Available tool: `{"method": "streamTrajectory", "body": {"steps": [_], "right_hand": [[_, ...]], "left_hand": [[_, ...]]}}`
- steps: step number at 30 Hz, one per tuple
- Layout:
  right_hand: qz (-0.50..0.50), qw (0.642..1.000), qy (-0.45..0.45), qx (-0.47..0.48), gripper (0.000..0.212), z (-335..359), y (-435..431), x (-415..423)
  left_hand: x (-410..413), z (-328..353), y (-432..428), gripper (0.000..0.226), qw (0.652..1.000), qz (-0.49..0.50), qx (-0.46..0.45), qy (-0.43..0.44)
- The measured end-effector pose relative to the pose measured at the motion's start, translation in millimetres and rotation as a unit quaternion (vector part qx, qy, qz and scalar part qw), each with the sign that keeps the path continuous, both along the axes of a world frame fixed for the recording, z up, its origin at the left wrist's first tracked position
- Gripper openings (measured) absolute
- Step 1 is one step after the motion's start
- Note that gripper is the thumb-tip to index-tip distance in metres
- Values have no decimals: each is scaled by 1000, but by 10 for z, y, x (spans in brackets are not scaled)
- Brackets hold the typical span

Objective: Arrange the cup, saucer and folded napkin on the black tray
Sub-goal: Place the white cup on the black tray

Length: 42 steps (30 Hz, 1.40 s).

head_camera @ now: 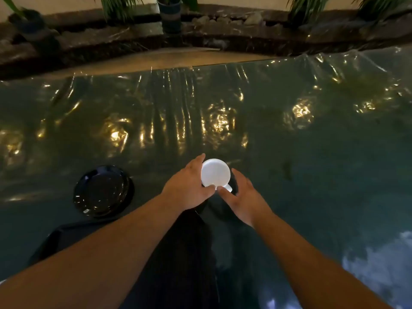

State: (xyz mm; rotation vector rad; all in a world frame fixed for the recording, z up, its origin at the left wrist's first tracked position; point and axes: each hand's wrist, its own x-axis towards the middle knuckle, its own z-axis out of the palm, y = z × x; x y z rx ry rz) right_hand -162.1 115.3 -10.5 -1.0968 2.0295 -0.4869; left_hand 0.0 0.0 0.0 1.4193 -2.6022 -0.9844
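A white cup (215, 172) stands near the middle of the table, its handle pointing toward me. My left hand (188, 188) wraps around the cup's left side. My right hand (244, 197) is just right of it, fingers spread, with a fingertip at the handle. A dark round saucer (103, 191) lies to the left on the table. The black tray (66, 237) sits at the near left, partly hidden under my left forearm. A dark folded cloth, perhaps the napkin (189, 241), lies between my forearms; it is hard to make out.
The table is covered with shiny wrinkled plastic sheeting (312, 141) that reflects lights. Beyond its far edge are a strip of floor, a stone border and potted plants (169, 12). The scene is dim.
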Motion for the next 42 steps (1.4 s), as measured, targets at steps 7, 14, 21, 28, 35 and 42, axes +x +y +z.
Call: {"method": "streamTrajectory", "body": {"steps": [7,14,21,28,35,42], "right_hand": [[-194,932,-307,-6,66,-30,-233,161],[-231,937,-256,-54,39,131,-233,301],[9,998,-28,-53,59,206,-96,762],[45,995,30,-83,59,124,69,1162],[6,996,33,-80,29,17,92,1281],[57,992,90,-60,27,-16,213,1346]], "left_hand": [[-74,-119,-25,81,987,78,133,36],[79,79,54,44,972,131,183,72],[731,112,423,29,953,192,218,81],[1193,-14,710,35,897,312,279,144],[1293,-85,950,36,835,397,343,165],[1318,-148,1064,34,784,429,393,219]]}}
